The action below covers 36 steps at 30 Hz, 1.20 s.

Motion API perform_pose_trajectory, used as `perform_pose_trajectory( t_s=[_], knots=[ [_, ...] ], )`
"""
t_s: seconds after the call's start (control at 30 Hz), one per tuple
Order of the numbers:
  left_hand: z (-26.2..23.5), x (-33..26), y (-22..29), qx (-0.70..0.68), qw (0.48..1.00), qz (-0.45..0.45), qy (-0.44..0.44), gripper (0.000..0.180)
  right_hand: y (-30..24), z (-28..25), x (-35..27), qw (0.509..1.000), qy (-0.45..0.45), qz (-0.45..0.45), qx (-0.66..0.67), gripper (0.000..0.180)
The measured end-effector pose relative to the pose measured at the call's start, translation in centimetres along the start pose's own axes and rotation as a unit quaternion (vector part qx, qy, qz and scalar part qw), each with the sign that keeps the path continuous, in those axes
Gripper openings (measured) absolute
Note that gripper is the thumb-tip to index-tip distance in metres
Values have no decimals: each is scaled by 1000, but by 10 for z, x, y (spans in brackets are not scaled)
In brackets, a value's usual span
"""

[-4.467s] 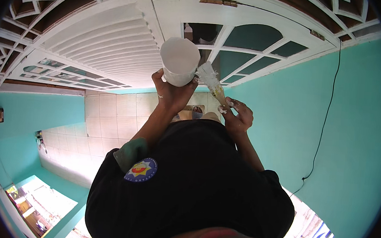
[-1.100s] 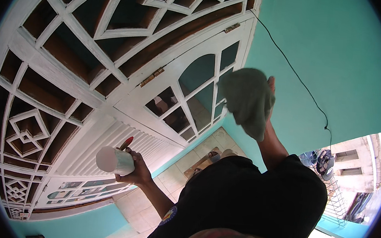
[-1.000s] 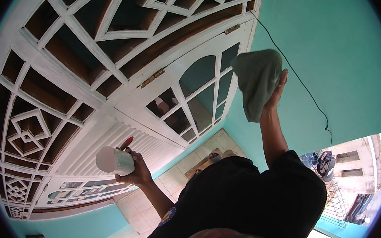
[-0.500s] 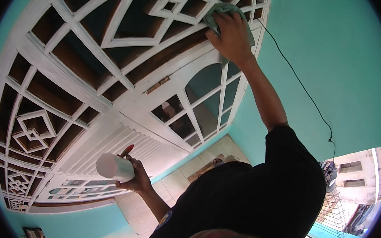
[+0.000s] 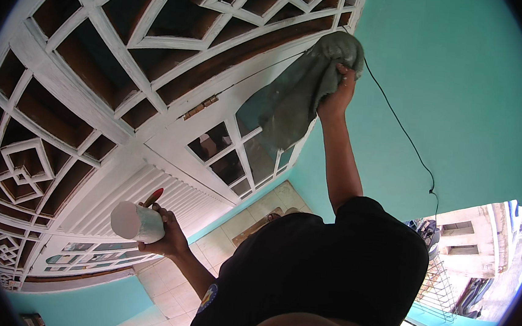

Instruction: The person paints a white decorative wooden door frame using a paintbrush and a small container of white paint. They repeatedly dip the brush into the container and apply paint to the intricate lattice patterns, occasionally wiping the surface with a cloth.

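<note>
Raised at the upper right, my right hand [image 5: 338,98] is closed on a grey-green cloth [image 5: 304,83]. The cloth hangs down loosely in front of the upper glass panes of a white door [image 5: 197,152]. Lower at the left, my left hand [image 5: 168,235] is wrapped round a white, pale-sided cup-shaped container [image 5: 140,222]. Its round white end is turned to the view, so its inside is hidden. A slim red-tipped piece [image 5: 156,196] sticks up behind the container by my fingers; I cannot make out what it is.
White latticework [image 5: 140,61] with diamond shapes and dark gaps spans above the door. A turquoise wall [image 5: 433,84] stands at the right, with a thin black cable [image 5: 399,125] hanging along it. Pale floor tiles [image 5: 214,245] lie below. A wire rack [image 5: 438,287] is at the lower right.
My right hand has come down from the lattice edge; the cloth, bunched before, now hangs open from it. My left hand and the container have shifted slightly left in the view.
</note>
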<state>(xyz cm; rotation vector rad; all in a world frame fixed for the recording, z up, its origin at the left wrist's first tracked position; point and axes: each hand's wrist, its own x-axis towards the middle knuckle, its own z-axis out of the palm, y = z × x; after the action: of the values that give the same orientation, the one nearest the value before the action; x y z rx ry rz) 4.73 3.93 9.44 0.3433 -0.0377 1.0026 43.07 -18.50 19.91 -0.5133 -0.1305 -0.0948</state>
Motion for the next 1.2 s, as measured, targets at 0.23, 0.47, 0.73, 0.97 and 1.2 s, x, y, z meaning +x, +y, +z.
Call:
perform_pose_trajectory(
  t_s=[0.23, 0.47, 0.73, 0.97, 1.2],
  knots=[
    [-2, -1, 14, 24, 999, 30, -2, 86, -34, 32, -16, 878, -264, -182, -357, 38],
    [-5, -4, 18, 9, 1000, 17, -6, 87, -92, 43, -33, 873, -183, 91, -443, 35],
    [-2, 3, 17, 10, 1000, 12, 12, 89, -56, -98, -19, 823, -215, 452, -269, 64],
    [-5, 7, 14, -22, 998, -40, -36, 93, -2, -133, -162, 834, -22, 551, -21, 52],
    [5, 12, 4, -23, 995, -65, -75, 95, 34, -240, -207, 753, 97, 631, -161, 44]
  ],
)
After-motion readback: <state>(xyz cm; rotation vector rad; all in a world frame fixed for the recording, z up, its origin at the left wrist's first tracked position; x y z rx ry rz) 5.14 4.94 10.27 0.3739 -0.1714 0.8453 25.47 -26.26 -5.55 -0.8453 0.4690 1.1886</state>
